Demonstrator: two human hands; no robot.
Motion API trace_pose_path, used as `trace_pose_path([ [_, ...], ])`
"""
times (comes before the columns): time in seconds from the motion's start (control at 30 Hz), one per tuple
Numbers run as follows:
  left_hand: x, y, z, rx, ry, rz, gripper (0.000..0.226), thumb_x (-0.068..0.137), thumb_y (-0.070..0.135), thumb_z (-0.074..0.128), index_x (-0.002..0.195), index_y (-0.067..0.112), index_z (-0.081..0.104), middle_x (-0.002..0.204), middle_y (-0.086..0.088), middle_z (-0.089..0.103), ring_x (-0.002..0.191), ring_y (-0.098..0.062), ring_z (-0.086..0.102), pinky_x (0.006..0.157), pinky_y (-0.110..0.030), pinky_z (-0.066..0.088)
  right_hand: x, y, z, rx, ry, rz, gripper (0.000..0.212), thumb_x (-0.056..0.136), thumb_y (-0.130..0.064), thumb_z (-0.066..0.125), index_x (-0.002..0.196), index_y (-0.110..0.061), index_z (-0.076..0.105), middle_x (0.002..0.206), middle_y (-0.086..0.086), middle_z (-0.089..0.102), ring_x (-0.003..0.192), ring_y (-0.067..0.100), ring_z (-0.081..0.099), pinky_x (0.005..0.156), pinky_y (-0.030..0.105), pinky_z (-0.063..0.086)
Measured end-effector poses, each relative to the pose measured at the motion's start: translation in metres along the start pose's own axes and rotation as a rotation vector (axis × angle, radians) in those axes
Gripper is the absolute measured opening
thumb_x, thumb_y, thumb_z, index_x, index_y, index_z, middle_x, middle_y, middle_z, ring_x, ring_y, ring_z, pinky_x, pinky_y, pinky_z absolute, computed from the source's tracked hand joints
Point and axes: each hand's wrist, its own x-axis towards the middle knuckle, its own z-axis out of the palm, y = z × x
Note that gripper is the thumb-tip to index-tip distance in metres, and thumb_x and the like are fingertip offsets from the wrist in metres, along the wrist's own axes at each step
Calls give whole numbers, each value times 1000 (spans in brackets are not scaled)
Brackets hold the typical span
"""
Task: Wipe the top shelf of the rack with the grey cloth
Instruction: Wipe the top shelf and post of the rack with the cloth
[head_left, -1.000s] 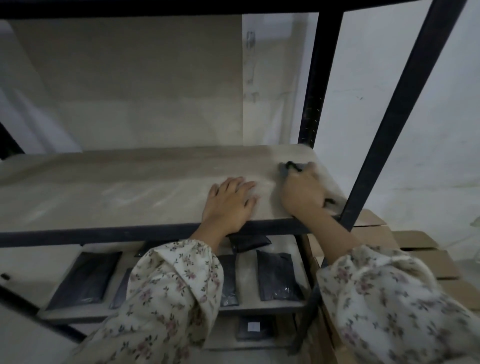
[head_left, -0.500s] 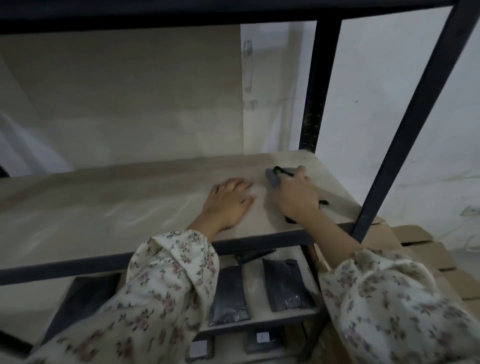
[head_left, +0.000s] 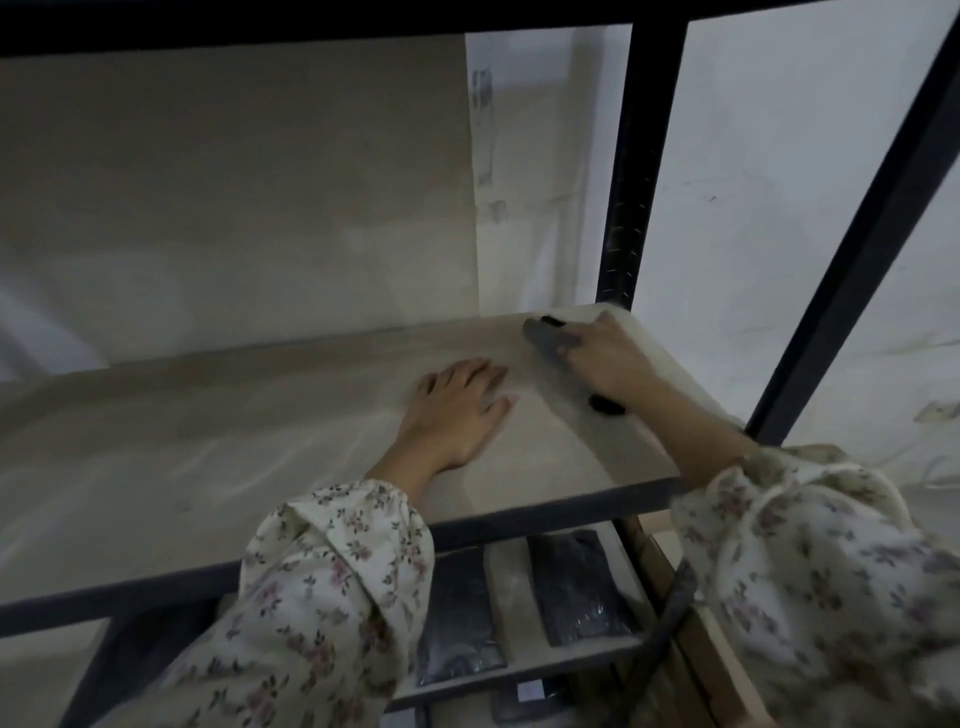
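Note:
A beige shelf board (head_left: 234, 457) of a black metal rack fills the middle of the view. My left hand (head_left: 457, 410) lies flat on it, palm down, fingers spread, holding nothing. My right hand (head_left: 610, 358) presses on the grey cloth (head_left: 548, 340) near the shelf's far right corner, beside the rear upright. Most of the cloth is hidden under the hand; a grey edge shows past the fingers and a dark bit shows near the wrist.
Black uprights (head_left: 631, 171) stand at the right, with a diagonal front post (head_left: 852, 249). A black beam runs across the top. Dark flat packets (head_left: 574, 587) lie on the lower shelf. Cardboard boxes (head_left: 675, 597) sit at the lower right. A pale wall is behind.
My right hand has slid the cloth away from me, from near the front right edge toward the far right corner. My left hand has stayed flat in place. The view has shifted.

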Motion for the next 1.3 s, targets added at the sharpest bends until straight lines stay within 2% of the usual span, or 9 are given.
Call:
trace_pose_path([
  [0.1, 2, 0, -1, -11, 3, -9, 52, 97, 49, 25, 146, 32, 22, 156, 7, 19, 143, -14, 16, 118, -38, 10, 10, 25, -16, 32, 195, 242, 25, 96, -34, 36, 96, -23, 59, 122, 15, 42, 111, 33, 42, 95, 46, 38],
  [0.23, 2, 0, 0, -24, 16, -14, 52, 96, 49, 26, 146, 32, 23, 156, 7, 19, 142, -14, 18, 118, -39, 11, 16, 17, 12, -40, 120, 148, 34, 92, -38, 40, 113, -19, 60, 120, 13, 50, 99, 25, 50, 76, 34, 43],
  [0.33, 3, -1, 2, -9, 19, -7, 51, 96, 48, 26, 145, 32, 24, 155, 6, 20, 141, -16, 20, 117, -38, 13, 22, -1, 15, 26, -62, -39, 31, 91, -23, 41, 114, -15, 62, 114, 12, 57, 99, 30, 55, 80, 35, 43],
  [0.57, 2, -2, 2, -27, 31, -15, 52, 96, 49, 27, 145, 33, 23, 155, 8, 21, 143, -12, 17, 118, -39, 11, 54, 15, 6, -52, 9, 227, 44, 86, -14, 43, 128, -21, 52, 127, 14, 48, 116, 36, 45, 92, 45, 46],
  [0.73, 3, -3, 3, -32, 51, -12, 51, 95, 51, 28, 144, 33, 27, 154, 8, 24, 141, -13, 21, 117, -38, 13, 54, -2, 0, 277, -158, 43, 26, 78, -10, 53, 93, -24, 70, 88, -3, 63, 76, 14, 55, 60, 13, 46],
  [0.87, 2, -2, 2, -39, 55, -16, 51, 95, 50, 30, 143, 32, 28, 154, 8, 25, 141, -12, 21, 117, -38, 12, 76, 10, 2, 250, -60, 153, 26, 82, -27, 50, 104, -32, 65, 103, 10, 65, 86, 27, 61, 79, 36, 54],
  [1.0, 3, -3, 2, -44, 49, -27, 51, 95, 50, 29, 143, 33, 29, 153, 9, 25, 140, -12, 22, 117, -37, 13, 74, -6, 29, 35, -137, -60, 44, 83, -52, 54, 115, -22, 62, 110, 11, 56, 99, 30, 54, 77, 35, 46],
  [1.13, 2, -2, 1, -37, 63, -14, 50, 95, 49, 29, 142, 31, 30, 153, 7, 26, 139, -14, 24, 116, -36, 15, 84, -8, 14, 276, -254, -131, 30, 82, -42, 64, 105, -22, 68, 104, 3, 63, 100, 21, 57, 78, 27, 44],
  [1.3, -1, -2, 0, -63, 67, -29, 51, 96, 48, 31, 142, 30, 31, 153, 7, 26, 140, -13, 23, 117, -36, 14, 91, 6, 22, 8, -123, 26, 27, 90, -36, 49, 114, -30, 61, 112, 13, 56, 94, 35, 56, 78, 39, 51],
])
